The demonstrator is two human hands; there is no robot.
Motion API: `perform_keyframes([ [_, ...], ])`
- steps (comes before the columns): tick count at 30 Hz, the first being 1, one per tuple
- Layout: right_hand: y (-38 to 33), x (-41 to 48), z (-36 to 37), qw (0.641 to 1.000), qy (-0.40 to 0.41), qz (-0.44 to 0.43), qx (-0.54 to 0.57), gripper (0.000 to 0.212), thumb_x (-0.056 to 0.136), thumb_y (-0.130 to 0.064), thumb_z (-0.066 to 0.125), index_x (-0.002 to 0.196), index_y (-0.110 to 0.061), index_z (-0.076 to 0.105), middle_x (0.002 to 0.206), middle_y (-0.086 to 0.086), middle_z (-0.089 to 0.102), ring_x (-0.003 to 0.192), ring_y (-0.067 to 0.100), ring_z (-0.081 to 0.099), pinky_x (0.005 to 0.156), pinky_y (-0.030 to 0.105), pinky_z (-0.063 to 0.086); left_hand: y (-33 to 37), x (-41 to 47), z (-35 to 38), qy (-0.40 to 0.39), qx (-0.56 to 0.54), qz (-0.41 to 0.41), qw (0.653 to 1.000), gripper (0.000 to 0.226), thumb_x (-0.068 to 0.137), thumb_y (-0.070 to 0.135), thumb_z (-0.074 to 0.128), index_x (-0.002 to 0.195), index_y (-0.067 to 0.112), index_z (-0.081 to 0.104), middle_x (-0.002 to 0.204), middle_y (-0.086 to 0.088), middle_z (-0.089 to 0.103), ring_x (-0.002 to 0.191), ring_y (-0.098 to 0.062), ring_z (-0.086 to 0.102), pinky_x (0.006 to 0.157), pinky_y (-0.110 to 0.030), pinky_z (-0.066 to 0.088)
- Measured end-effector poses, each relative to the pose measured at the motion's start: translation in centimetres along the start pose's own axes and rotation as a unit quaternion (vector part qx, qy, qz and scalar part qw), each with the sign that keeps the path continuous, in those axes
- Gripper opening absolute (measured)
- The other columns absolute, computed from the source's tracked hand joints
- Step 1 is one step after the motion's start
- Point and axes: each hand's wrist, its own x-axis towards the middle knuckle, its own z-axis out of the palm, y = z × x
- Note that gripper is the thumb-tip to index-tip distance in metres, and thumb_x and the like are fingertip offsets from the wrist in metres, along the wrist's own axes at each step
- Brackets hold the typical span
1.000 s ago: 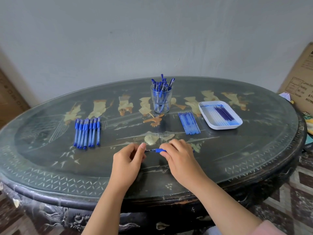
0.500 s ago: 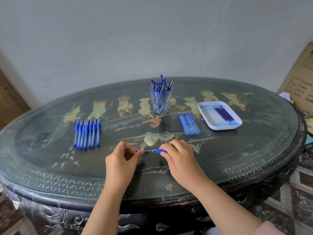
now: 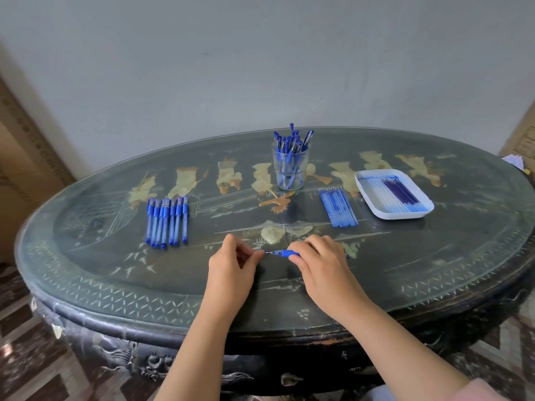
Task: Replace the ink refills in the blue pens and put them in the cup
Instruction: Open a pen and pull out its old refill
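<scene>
Presently, we are gripping one blue plastic pen (image 3: 285, 252) in our right hand (image 3: 321, 264), low over the near middle of the dark oval glass-topped table (image 3: 115, 270). The fingers of the right hand are curling round the barrel and covering most of it. The blue grip section and the pointed tip are projecting to the left, and a short piece of the rear end is showing past the hand on the right. The pen is lying roughly level, parallel to the near table edge.

Our left hand (image 3: 231, 264) is facing the pen with fingers curled, thumb and forefinger brought together right at the tip. We cannot tell whether these fingertips are pinching the tip or merely meeting just beside it.

A clear glass cup (image 3: 290, 172) is standing upright at the far middle of the table, well apart from both hands, and is holding a bunch of blue pens leaning at various angles. At the left, a row of capped blue pens (image 3: 167, 221) is lying side by side. Right of the cup, a bundle of blue ink refills (image 3: 338, 211) is lying just beside a white rectangular plastic tray (image 3: 402, 217), which is holding darker refills (image 3: 401, 192) along its right side.
</scene>
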Motion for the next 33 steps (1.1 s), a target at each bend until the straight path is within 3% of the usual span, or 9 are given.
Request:
perform_keyframes([
  [3, 0.1, 0.0, 0.1, 1.000, 0.003, 0.001, 0.006, 0.027, 0.097, -0.029, 0.038, 0.100, -0.019, 0.063, 0.088, -0.004, 0.054, 0.075, 0.020, 0.049, 0.067, 0.037, 0.046, 0.5, 0.0, -0.7, 0.027, -0.088, -0.052, 0.994, 0.019, 0.085, 0.023, 0.074, 0.085, 0.016, 0.057, 0.080, 0.004, 0.068, 0.073, 0.000, 0.063, 0.068, -0.013, 0.048],
  [6, 0.1, 0.0, 0.1, 1.000, 0.017, 0.004, 0.021, 0.025, 0.097, -0.028, 0.040, 0.100, -0.019, 0.063, 0.087, -0.005, 0.053, 0.074, 0.020, 0.050, 0.066, 0.038, 0.046, 0.4, 0.2, -1.9, 0.040, -0.197, -0.105, 0.974, 0.010, 0.089, 0.020, 0.070, 0.090, 0.016, 0.061, 0.085, 0.000, 0.072, 0.082, -0.013, 0.068, 0.077, -0.029, 0.054],
  [7, 0.2, 0.0, 0.2, 1.000, 0.018, 0.005, 0.023, 0.024, 0.097, -0.028, 0.040, 0.100, -0.019, 0.063, 0.087, -0.005, 0.053, 0.074, 0.020, 0.049, 0.066, 0.038, 0.046, 0.3, 0.3, -2.5, 0.032, -0.196, -0.105, 0.974, 0.008, 0.089, 0.019, 0.070, 0.090, 0.016, 0.063, 0.085, 0.002, 0.072, 0.082, -0.013, 0.068, 0.077, -0.028, 0.053],
  [11, 0.3, -0.1, 0.2, 1.000, 0.012, 0.008, 0.019, 0.024, 0.097, -0.029, 0.040, 0.101, -0.020, 0.062, 0.088, -0.006, 0.053, 0.075, 0.020, 0.050, 0.068, 0.038, 0.046, -0.3, 0.7, -5.2, -0.062, -0.030, -0.058, 0.996, 0.009, 0.083, 0.023, 0.076, 0.084, 0.026, 0.068, 0.080, 0.011, 0.068, 0.070, 0.002, 0.057, 0.066, -0.011, 0.043],
  [15, 0.3, 0.0, 0.3, 1.000, 0.009, 0.011, 0.012, 0.027, 0.098, -0.030, 0.039, 0.100, -0.020, 0.063, 0.088, -0.006, 0.054, 0.076, 0.018, 0.050, 0.069, 0.037, 0.047, -1.1, 0.7, -6.1, -0.122, 0.120, -0.034, 0.985, 0.016, 0.075, 0.029, 0.082, 0.079, 0.030, 0.067, 0.084, 0.012, 0.066, 0.074, 0.006, 0.055, 0.063, -0.004, 0.038],
  [21, 0.2, 0.0, 0.2, 1.000, 0.015, 0.014, 0.010, 0.028, 0.098, -0.031, 0.039, 0.100, -0.020, 0.065, 0.088, -0.006, 0.054, 0.075, 0.018, 0.050, 0.069, 0.034, 0.046, -1.8, 0.8, -5.6, -0.131, 0.152, -0.001, 0.980, 0.016, 0.077, 0.027, 0.081, 0.076, 0.034, 0.067, 0.081, 0.012, 0.066, 0.076, 0.001, 0.059, 0.066, -0.004, 0.041],
  [26, 0.1, 0.0, 0.1, 1.000, 0.019, 0.017, 0.008, 0.029, 0.098, -0.031, 0.039, 0.100, -0.019, 0.065, 0.088, -0.006, 0.055, 0.074, 0.018, 0.051, 0.068, 0.034, 0.046, -1.4, 0.9, -4.8, -0.081, 0.077, 0.011, 0.994, 0.010, 0.082, 0.016, 0.077, 0.084, 0.023, 0.068, 0.078, 0.012, 0.069, 0.078, 0.008, 0.061, 0.068, -0.001, 0.042],
  [33, -0.1, -0.1, -0.1, 1.000, 0.014, 0.022, 0.016, 0.027, 0.099, -0.029, 0.039, 0.100, -0.020, 0.064, 0.087, -0.005, 0.051, 0.074, 0.018, 0.049, 0.070, 0.035, 0.045, -1.1, 1.4, -3.3, -0.076, 0.106, 0.099, 0.986, 0.018, 0.077, 0.003, 0.076, 0.082, 0.021, 0.076, 0.080, 0.011, 0.066, 0.081, 0.001, 0.060, 0.071, -0.002, 0.042],
])
